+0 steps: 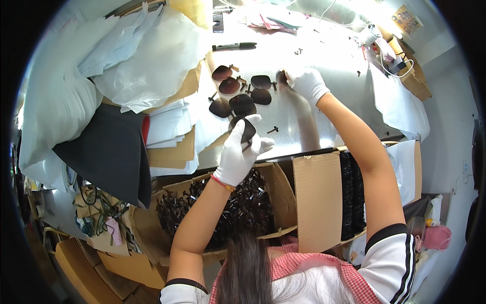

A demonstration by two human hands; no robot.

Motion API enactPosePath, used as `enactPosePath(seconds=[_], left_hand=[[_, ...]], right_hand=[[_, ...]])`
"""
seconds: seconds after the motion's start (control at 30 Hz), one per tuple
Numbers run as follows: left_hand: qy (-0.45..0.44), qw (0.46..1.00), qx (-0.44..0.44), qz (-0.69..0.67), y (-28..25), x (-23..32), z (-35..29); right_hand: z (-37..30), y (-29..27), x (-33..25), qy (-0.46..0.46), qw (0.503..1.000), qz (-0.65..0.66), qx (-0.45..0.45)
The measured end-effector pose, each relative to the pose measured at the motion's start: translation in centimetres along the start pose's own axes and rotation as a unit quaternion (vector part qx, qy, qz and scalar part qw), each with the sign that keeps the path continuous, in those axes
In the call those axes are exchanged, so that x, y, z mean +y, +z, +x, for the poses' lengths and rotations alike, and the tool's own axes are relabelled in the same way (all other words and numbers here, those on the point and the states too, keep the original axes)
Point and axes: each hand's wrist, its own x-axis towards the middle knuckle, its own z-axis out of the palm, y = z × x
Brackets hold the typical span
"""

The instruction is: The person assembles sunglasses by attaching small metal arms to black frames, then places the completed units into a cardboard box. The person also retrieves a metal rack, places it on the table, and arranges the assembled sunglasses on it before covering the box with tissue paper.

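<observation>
Preferably, keep the dark lens (248, 131), pinched in the left hand (236, 158) near the loose lenses (260, 97), gripped by its edges against smudges; whether the right hand (305, 83) holds anything, I cannot tell.

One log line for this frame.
left hand: holding dark lens | right hand: at small dark piece, grip unclear | metal tabletop: loose lenses, black marker
</observation>
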Motion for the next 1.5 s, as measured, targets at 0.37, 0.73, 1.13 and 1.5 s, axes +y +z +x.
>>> enactPosePath(seconds=[0.37,0.73,1.13,1.5], left_hand=[[0.234,0.966,-0.061,0.087,-0.5,-2.0,-1.6],[-0.041,0.922,0.114,-0.367,-1.0,-1.9,-7.1],[0.017,0.961,0.152,-0.229,-3.1,0.5,-8.5],[0.110,0.920,0.134,-0.351,-1.6,-0.5,-7.0]], right_hand=[[-5.2,-13.7,-11.0,0.005,0.927,0.365,0.089],[-4.0,-10.5,-12.7,0.082,0.921,0.381,-0.023],[0.7,-6.1,-11.5,-0.067,0.983,0.135,-0.105],[-5.5,-15.6,-18.2,0.163,0.842,0.510,-0.072]])
